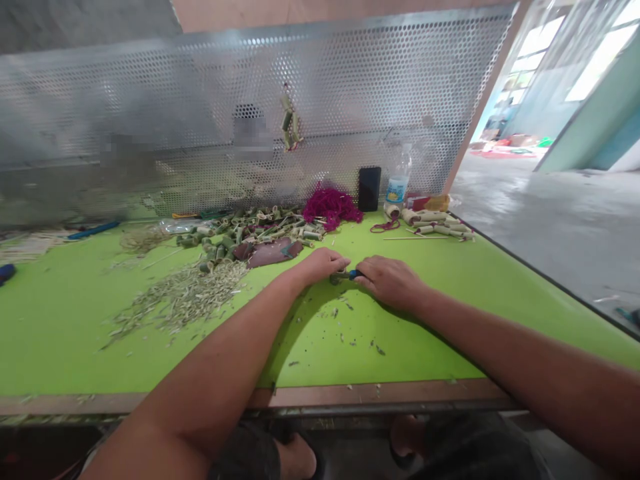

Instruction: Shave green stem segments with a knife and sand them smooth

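Near the middle of the green tabletop [425,347], my left hand [321,265] is closed around a short green bamboo piece [336,279]. My right hand [393,280] grips a blue-handled tool [355,274]. Its narrow end meets the bamboo piece; what kind of tip it has is too small to make out. Small dark shavings [335,312] are scattered on the green surface below both hands. To the left of my left hand lies a brownish flat piece of material [275,252], beside a heap of cut bamboo tubes [220,247].
Pale bamboo chips [185,300] spread across the left side. A purple string bundle [330,205], a black phone [369,189] and a plastic bottle [397,180] stand along the perforated metal panel [350,100]. Strung bamboo tubes [440,223] lie at the back right.
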Demonstrator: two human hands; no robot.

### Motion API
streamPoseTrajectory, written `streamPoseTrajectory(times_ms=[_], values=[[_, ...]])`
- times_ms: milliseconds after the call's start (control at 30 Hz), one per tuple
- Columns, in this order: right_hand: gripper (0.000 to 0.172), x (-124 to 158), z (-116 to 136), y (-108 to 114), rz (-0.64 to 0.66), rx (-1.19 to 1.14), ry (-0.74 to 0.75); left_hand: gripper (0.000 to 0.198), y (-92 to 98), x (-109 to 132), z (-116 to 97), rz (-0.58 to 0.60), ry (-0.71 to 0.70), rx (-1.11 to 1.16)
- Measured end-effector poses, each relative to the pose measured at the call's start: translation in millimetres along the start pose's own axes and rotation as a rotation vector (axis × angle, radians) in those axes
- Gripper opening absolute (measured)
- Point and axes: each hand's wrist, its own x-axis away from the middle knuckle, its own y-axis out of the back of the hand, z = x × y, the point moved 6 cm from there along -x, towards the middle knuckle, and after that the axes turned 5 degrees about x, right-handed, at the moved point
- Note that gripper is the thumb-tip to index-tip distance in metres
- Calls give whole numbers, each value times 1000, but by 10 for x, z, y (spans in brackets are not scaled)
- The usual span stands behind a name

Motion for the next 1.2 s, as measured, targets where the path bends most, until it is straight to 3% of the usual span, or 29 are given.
streamPoseTrajectory(times_ms=[233,700,833,1200], values=[[29,4,47,-43,-37,102,62,41,9,15,-58,5,11,21],[32,-80,104,-121,48,124,135,42,1,21,-65,-14,-17,-35],[33,-53,143,-99,6,155,159,42,10,27,-63,-15,-7,-59],[28,30,5,-29,-93,73,-5,49,7,13,8,15,-19,-1]])
